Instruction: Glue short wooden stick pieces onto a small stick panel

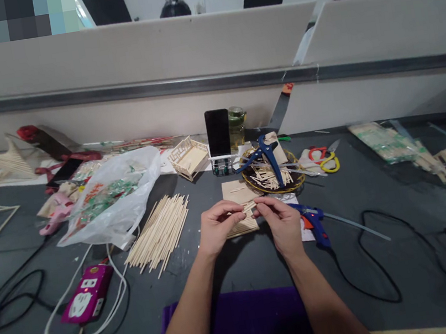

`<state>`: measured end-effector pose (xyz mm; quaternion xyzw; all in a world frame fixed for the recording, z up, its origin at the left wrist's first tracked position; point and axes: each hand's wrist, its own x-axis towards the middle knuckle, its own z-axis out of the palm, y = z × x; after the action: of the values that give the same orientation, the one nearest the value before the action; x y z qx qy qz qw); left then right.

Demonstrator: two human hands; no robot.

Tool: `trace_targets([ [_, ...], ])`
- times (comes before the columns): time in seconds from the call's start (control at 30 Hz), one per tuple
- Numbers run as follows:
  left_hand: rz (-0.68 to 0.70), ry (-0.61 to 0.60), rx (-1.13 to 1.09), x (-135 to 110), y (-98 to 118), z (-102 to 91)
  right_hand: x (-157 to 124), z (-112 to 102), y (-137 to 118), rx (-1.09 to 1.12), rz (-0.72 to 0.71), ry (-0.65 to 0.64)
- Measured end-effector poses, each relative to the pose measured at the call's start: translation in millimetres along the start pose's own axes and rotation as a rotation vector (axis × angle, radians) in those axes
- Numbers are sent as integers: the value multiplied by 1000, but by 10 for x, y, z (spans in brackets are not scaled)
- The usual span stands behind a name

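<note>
My left hand (222, 224) and my right hand (278, 219) meet in front of me, fingertips pinched on a few short wooden sticks (249, 206) between them. Just below the fingers lies a small panel of sticks laid side by side (244, 227), partly hidden by my left hand. A thin wooden board (232, 189) shows behind my hands. To the left, a loose pile of long wooden sticks (160, 233) is spread on the table. A blue glue gun (316, 223) rests beside my right hand, with a clear glue stick in its back.
A basket (301, 182) of short sticks holds blue cutters (271, 160). Scissors (328, 159) lie to its right. A phone (218, 133) stands behind, near a small stick-built model (189, 159). A plastic bag (114, 197), purple power strip (86, 293) and cables are at left.
</note>
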<state>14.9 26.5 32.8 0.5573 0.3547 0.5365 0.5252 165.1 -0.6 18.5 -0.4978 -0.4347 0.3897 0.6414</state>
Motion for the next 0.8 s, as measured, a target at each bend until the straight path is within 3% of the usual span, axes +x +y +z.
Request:
trace_targets([
  [0.8, 83, -37, 92, -9, 33, -20, 35, -3, 1, 46, 60, -43],
])
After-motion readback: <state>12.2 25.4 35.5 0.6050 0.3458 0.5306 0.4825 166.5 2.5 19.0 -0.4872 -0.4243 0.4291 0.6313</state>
